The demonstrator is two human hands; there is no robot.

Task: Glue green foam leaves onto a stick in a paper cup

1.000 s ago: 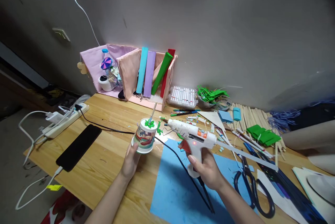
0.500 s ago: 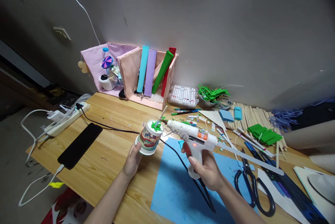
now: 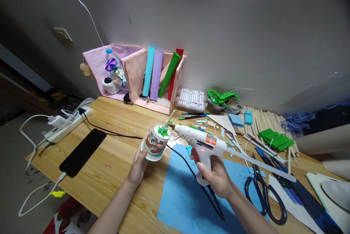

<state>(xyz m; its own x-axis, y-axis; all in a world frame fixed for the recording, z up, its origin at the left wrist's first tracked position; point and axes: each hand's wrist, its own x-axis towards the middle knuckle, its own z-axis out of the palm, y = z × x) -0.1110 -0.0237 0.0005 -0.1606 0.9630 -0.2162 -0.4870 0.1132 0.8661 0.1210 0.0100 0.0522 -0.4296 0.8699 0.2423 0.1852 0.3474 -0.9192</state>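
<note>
- Head view: the black cord (image 3: 117, 136) runs from eight o'clock behind the cup (image 3: 155, 145); a snag could jerk the glue gun (image 3: 201, 141).
- Left hand (image 3: 139, 163) is clamped round the cup, tilted at seven o'clock; squeezing hard could dent it.
- The stick (image 3: 171, 116) leans toward one o'clock from the green leaves (image 3: 163, 132) on the cup's top; a bump could topple it.
- Right hand (image 3: 217, 177) grips the glue gun at five o'clock, nozzle nearly at the stick, contact unclear; overpressing the trigger could flood the leaves.
</note>
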